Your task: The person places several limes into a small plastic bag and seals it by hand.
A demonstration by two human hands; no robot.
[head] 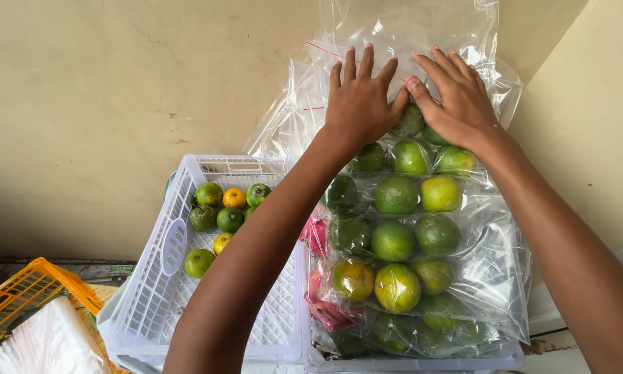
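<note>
While the clear bag [422, 228] of green citrus [394, 195] lies atop the right crate [408, 361], left hand [360, 104] and right hand [457, 100] press flat, fingers spread, on its top, steadying the fruit.

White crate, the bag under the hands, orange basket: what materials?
White crate: looks like moulded plastic, matte, with a lattice of slots. Bag: thin clear plastic film, glossy, wrinkled, fruit visible through it; both the left hand and the right hand press on it. Orange basket: probably plastic mesh too.
</note>
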